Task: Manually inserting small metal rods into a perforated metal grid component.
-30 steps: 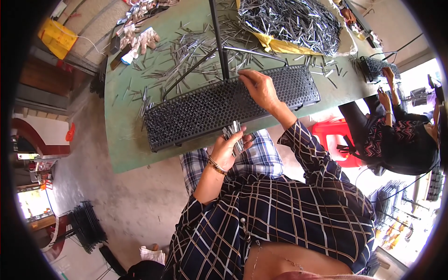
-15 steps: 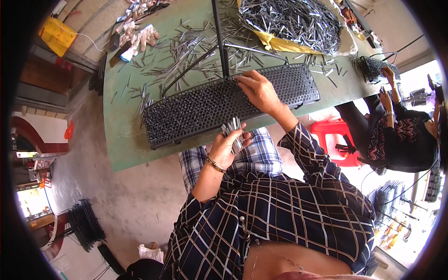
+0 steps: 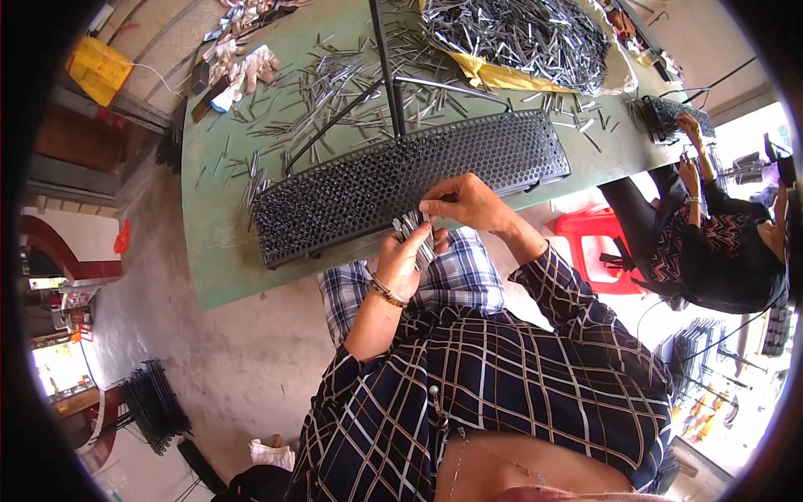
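A bundle of thin grey metal strips [image 3: 416, 237] lies in my left hand [image 3: 400, 261], its fingers wrapped round them just off the rack's near edge. My right hand [image 3: 471, 203] pinches with thumb and forefinger at the upper end of a strip in that bundle; the fingertips partly hide it. Beyond both hands lies a long black rack [image 3: 502, 149] full of round holes. Its left part is studded with strips standing in the holes, while holes on the right look bare. A black post [image 3: 381, 58] with slanting braces rises behind the rack.
Loose strips [image 3: 330, 92] are strewn over the green table [image 3: 205, 268]. A large heap of strips [image 3: 523, 42] fills an opened sack at the back. Work gloves [image 3: 251, 69] lie far left. On the right, another person [image 3: 719, 251] works at a similar rack [image 3: 657, 121] beside a red stool [image 3: 577, 224].
My right hand has come off the rack's top, moving down and toward me to the strips in my left hand. The left hand has hardly moved.
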Demonstrator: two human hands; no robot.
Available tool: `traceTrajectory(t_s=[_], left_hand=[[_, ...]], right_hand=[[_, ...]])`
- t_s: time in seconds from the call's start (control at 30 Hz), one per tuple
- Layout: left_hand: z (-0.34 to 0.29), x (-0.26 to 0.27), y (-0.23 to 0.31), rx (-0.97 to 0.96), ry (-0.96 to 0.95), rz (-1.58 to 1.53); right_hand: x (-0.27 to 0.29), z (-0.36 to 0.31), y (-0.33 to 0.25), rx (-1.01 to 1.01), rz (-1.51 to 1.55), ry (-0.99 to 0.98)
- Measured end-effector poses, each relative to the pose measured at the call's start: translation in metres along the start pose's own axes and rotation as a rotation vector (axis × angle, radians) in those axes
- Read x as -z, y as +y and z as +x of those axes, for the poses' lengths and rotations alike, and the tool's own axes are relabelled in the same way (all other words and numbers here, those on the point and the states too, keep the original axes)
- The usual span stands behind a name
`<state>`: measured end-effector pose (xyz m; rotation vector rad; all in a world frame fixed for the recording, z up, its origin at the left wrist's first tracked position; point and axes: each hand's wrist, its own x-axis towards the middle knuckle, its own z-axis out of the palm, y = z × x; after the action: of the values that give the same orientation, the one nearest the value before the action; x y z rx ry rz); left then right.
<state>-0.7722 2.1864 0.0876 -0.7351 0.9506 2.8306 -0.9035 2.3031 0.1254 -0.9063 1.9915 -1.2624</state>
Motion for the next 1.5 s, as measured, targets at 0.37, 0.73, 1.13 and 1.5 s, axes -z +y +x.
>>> traceTrajectory(t_s=[0.37,0.73,1.13,1.5], left_hand=[[0.011,0.023,-0.004,-0.006,-0.104,-0.190],[0.017,0.016,-0.005,0.084,-0.137,-0.272],[0.001,0.009,-0.007,0.136,-0.064,-0.012],[-0.002,0.009,-0.004,0.148,-0.061,0.029]], right_hand=[[-0.008,-0.027,-0.011,0.716,-0.467,0.035],[0.003,-0.031,0.002,0.861,-0.592,0.166],[0.033,0.050,0.012,0.424,-0.341,0.604],[0.028,0.062,0.026,0.606,-0.591,0.595]])
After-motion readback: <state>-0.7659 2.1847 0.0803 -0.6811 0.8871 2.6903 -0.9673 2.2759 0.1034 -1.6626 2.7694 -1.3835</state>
